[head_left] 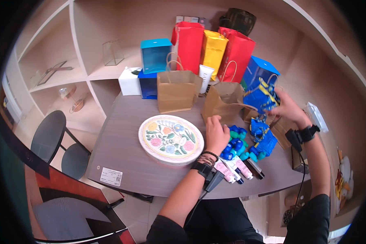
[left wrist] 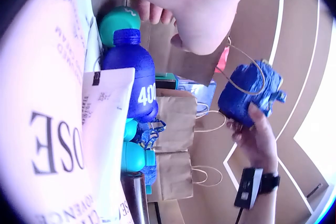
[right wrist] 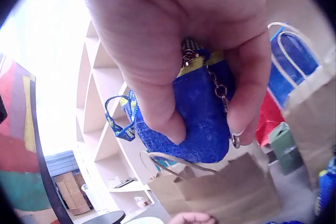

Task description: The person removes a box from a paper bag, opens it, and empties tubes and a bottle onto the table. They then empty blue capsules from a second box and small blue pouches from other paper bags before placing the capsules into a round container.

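Observation:
A small blue pouch with yellow trim and a chain (right wrist: 202,108) is pinched in my right hand (head_left: 288,106), raised beside the open brown paper bag (head_left: 220,103). In the right wrist view the thumb and fingers press on both sides of the pouch. My left hand (head_left: 216,134) is at the near side of that bag, above the table; whether it touches the bag is unclear. Blue and teal bottle-shaped items (head_left: 235,146) lie just right of the left hand, with another blue pouch (head_left: 264,140) beside them.
An oval floral box (head_left: 171,140) lies left of my left hand. Another brown bag (head_left: 175,91), red bags (head_left: 189,46), a yellow bag (head_left: 214,49) and blue boxes (head_left: 155,55) stand behind. Pink-and-white tubes (head_left: 244,168) lie near the front edge. Small brown bags (head_left: 281,132) stand at right.

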Demonstrator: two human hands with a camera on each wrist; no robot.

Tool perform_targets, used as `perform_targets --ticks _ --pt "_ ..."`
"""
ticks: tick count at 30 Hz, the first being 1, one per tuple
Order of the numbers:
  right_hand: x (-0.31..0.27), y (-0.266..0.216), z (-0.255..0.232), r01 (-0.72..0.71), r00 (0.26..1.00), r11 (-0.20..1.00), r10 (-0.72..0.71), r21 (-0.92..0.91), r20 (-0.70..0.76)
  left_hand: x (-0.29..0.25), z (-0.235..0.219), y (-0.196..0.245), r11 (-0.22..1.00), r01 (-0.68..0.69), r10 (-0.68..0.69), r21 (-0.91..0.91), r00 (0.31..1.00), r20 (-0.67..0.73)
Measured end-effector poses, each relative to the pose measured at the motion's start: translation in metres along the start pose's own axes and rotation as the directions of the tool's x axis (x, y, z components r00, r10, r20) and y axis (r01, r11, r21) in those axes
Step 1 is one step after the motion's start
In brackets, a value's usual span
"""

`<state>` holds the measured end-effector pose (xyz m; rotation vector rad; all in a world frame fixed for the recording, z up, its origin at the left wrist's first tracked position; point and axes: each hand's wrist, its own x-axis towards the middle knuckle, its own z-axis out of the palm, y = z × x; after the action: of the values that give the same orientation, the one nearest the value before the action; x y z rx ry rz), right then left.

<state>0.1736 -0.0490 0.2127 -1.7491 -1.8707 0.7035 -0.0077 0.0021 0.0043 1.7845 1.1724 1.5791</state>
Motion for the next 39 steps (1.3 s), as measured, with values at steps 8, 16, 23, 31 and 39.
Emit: perform_targets --ticks 8,16,23,31,39 --pt "-0.056 0.075 0.020 0.093 0.984 0.980 -0.064 0.173 -0.168 0.001 -0.001 -0.002 0.998 0.015 -0.019 0.059 0.998 0.063" --pt "-0.053 0.105 0.038 0.013 0.979 0.935 0.060 0.355 -0.195 0.002 -0.004 0.010 0.934 -0.006 0.103 -0.358 0.963 0.251" --pt "-0.029 0.122 0.058 -0.053 0.986 0.893 0.119 0.447 -0.120 0.001 -0.007 0.016 0.961 -0.021 0.123 -0.277 0.926 0.357" --pt "-0.008 0.147 0.078 0.093 0.980 0.911 -0.011 0.403 -0.201 -0.006 0.006 -0.009 0.974 -0.069 0.132 -0.216 0.947 0.293" --pt "0.004 0.173 0.090 0.108 0.972 0.978 -0.066 0.180 -0.227 -0.005 -0.001 0.008 0.971 -0.029 0.111 -0.237 0.934 0.339"
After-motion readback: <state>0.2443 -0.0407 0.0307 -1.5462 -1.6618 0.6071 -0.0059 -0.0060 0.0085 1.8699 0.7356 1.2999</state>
